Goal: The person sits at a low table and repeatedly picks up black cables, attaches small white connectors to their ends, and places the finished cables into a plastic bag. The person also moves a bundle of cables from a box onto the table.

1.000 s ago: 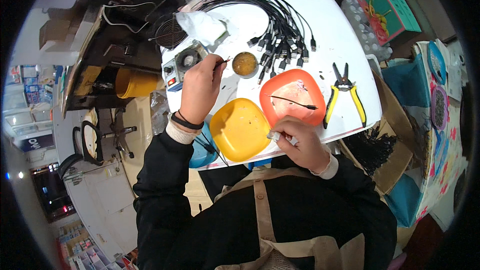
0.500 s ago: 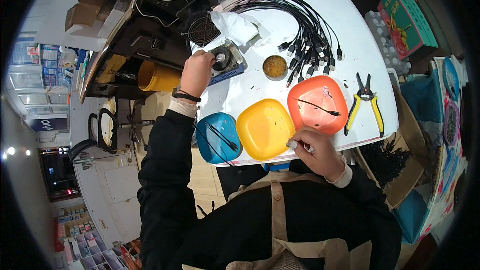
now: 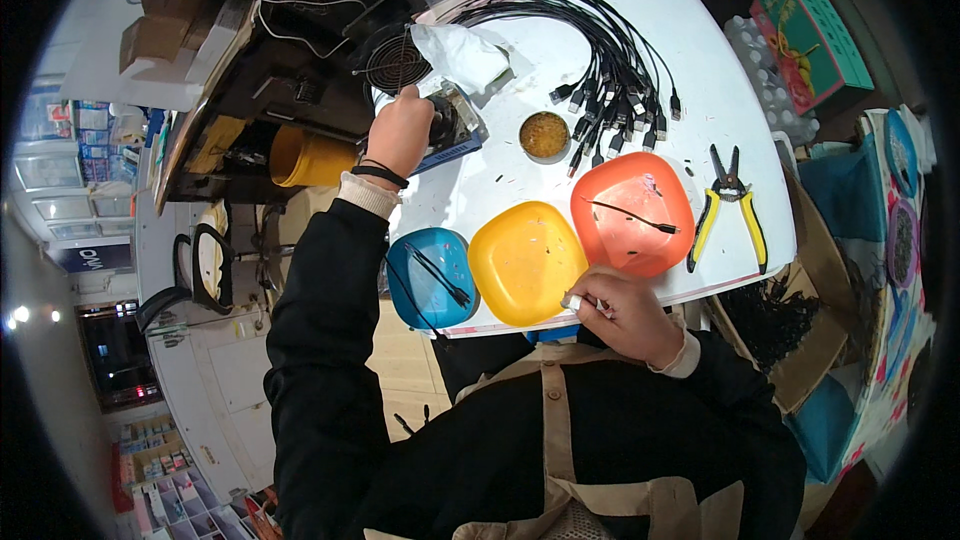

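My left hand (image 3: 402, 132) is closed beside a small blue-and-silver device (image 3: 455, 130), at the table's far left. A thin, dark, stick-like piece stands up from its fingertips in front of a round black fan grille (image 3: 395, 62); its kind is unclear. My right hand (image 3: 632, 320) hovers at the near edge, fingers pinched, by the near right corner of a yellow tray (image 3: 520, 260). A small whitish piece (image 3: 573, 302) shows at its fingertips, too small to name. A blue tray (image 3: 420, 285) holds short black cables, and an orange tray (image 3: 630, 205) holds one.
A bundle of black USB cables (image 3: 615, 60) lies across the table's far side. Next to it stands a round tin (image 3: 545, 135) of amber material. Yellow-handled wire strippers (image 3: 730, 210) lie at the right. A cardboard box (image 3: 815, 340) of black cables stands beyond the right edge.
My left hand has risen off the device's round black part toward the fan grille, and the thin piece now shows above it. My right hand has shifted slightly left and nearer.
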Demonstrator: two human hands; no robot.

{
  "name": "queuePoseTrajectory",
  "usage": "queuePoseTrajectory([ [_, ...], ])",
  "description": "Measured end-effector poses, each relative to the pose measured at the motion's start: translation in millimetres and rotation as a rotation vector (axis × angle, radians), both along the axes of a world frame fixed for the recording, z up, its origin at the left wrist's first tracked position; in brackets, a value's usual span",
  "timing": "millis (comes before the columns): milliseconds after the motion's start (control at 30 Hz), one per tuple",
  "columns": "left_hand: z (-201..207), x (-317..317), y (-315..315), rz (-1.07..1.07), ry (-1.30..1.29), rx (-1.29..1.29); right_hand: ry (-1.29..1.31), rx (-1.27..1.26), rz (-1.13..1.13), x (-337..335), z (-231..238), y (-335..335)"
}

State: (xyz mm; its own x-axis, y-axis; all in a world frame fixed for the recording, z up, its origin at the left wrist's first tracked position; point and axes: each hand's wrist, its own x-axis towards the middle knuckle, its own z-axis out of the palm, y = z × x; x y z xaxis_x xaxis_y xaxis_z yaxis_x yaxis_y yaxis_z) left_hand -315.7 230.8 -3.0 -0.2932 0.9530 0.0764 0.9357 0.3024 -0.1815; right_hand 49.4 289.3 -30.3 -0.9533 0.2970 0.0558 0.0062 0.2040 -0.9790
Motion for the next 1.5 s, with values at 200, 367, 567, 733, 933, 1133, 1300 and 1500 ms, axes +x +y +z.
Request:
queuePoseTrajectory([
  [200,18.2,16.6,-11.0,0.014,-0.093,0.185,0.009,-0.015,-0.058,5.1,6.8,-2.7],
  [367,61.8,71.3,-61.0,0.11,-0.546,0.573,0.045,0.048,-0.086,7.8,17.2,-5.8],
  [567,106.0,153.5,-117.5,0.335,-1.793,0.973,0.163,-0.113,0.014,-19.5,40.1,-32.4],
  [733,113.3,221.4,-131.3,0.2,-2.014,1.133,0.259,-0.135,0.206,-29.9,63.5,-82.7],
  [933,114.7,280.1,-117.4,-0.043,-1.901,1.053,0.245,-0.122,0.075,37.8,86.1,-73.3],
  [1133,86.4,303.1,-118.1,-0.002,-1.932,0.621,0.501,0.111,-0.643,218.7,151.7,6.4],
  [1300,22.1,340.3,-96.1,0.027,-2.04,0.138,0.09,0.31,-0.938,299.2,139.1,35.6],
  [1500,-35.3,363.4,-62.3,0.149,-2.1,-0.174,-0.482,0.547,-0.86,305.7,-28.6,126.1],
])
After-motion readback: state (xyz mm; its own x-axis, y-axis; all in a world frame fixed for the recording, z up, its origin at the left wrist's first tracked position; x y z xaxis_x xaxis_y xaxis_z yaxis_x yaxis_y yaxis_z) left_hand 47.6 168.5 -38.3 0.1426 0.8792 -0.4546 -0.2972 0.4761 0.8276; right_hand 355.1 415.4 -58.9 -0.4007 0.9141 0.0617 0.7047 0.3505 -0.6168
